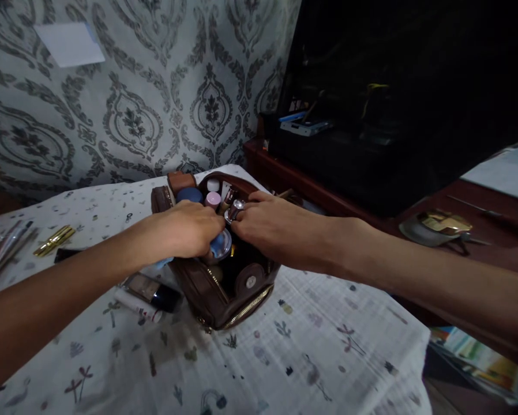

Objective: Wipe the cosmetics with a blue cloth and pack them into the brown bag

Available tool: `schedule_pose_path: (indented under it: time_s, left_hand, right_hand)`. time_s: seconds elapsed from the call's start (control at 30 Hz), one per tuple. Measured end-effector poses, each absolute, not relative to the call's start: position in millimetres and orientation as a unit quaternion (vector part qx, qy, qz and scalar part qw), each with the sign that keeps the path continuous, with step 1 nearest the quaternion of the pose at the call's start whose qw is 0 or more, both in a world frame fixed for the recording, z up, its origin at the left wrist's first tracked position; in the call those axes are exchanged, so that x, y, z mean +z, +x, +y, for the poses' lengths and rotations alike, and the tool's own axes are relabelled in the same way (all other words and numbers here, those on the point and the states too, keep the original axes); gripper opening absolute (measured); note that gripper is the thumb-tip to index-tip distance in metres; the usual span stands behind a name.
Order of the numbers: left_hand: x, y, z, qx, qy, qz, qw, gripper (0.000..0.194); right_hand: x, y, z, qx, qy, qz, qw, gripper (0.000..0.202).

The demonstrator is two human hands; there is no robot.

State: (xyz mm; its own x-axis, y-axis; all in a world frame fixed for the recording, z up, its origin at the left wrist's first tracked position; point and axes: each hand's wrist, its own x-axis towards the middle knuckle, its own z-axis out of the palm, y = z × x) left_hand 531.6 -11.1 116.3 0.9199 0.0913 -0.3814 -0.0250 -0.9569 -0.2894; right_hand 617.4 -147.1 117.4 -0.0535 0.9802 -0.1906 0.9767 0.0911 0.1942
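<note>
An open brown cosmetic bag (207, 305) with gold zips stands on the cloth-covered table, packed with small bottles and jars. My left hand (185, 227) is closed over its left side, with a blue cloth (218, 246) showing at the fingertips and below the palm. Beside those fingers lies a round clear-lidded jar (225, 245). My right hand (265, 225) reaches in from the right, fingers curled at a small item with a shiny silver top (237, 205). Behind the hands are a pink-capped bottle (213, 199) and a dark blue lid (189, 195). The fingers partly hide the contents.
A foundation bottle (149, 290) and a white tube (138, 304) lie left of the bag. Further left are a gold lipstick tube (55, 240) and several slim pencils (10, 251). A large black screen (393, 104) stands on a red-brown cabinet (311, 187) to the right.
</note>
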Motion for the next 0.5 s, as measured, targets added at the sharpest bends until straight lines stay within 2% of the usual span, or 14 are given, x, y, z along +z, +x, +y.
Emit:
schedule_pose_path:
  time_s: [0.1, 0.27, 0.5]
  left_hand:
    - [123, 532, -7, 0.177, -0.975, -0.038, 0.129, 0.036]
    - [136, 522, 3, 0.048, -0.995, -0.005, 0.084, 0.016]
    - [156, 484, 2, -0.09, -0.99, -0.101, 0.029, 0.023]
  right_hand:
    - [121, 614, -150, 0.008, 0.665, 0.732, 0.145, 0.022]
    - [122, 613, -154, 0.022, 0.651, 0.748, 0.129, 0.023]
    - [124, 618, -179, 0.022, 0.649, 0.76, 0.026, 0.026]
